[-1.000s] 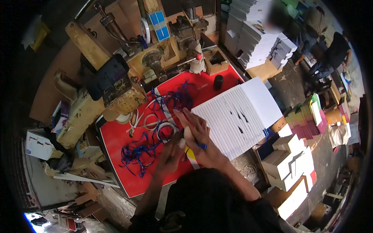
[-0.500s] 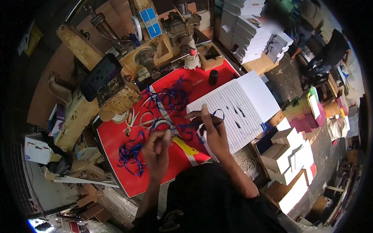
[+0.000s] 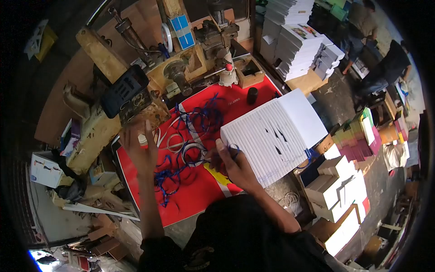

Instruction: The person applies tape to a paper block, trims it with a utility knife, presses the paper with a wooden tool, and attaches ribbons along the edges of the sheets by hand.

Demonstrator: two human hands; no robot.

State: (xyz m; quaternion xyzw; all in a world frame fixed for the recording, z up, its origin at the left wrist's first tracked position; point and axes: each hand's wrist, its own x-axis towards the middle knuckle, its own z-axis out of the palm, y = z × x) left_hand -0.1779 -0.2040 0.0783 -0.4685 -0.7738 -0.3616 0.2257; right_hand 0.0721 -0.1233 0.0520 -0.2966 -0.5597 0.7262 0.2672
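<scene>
The left hand point(image 3: 139, 152) was raised over the left side of the red bench point(image 3: 186, 204), its fingers extended and apart, with no object visible in its grasp. The right hand point(image 3: 236, 168) was positioned beside the near-left edge of the white paper stack point(image 3: 260, 136), its fingers curled. A thin blue loop point(image 3: 234, 150) showed at those fingers; whether they were clamped on it could not be determined.

The yellow tool point(image 3: 215, 173) lay on the bench just beside the right hand, presumably for ready access. Blue ribbon point(image 3: 168, 179) lay in loose tangles between the 2 hands and beyond them, an arrangement that likely kept strands reachable from either side. The white ring point(image 3: 194, 151) lay flat among the strands.

The stack lay to the right of the tangles, which appeared to leave the middle of the bench available to both hands. The black cylinder point(image 3: 252, 95) stood beyond the stack, apart from the hands.
</scene>
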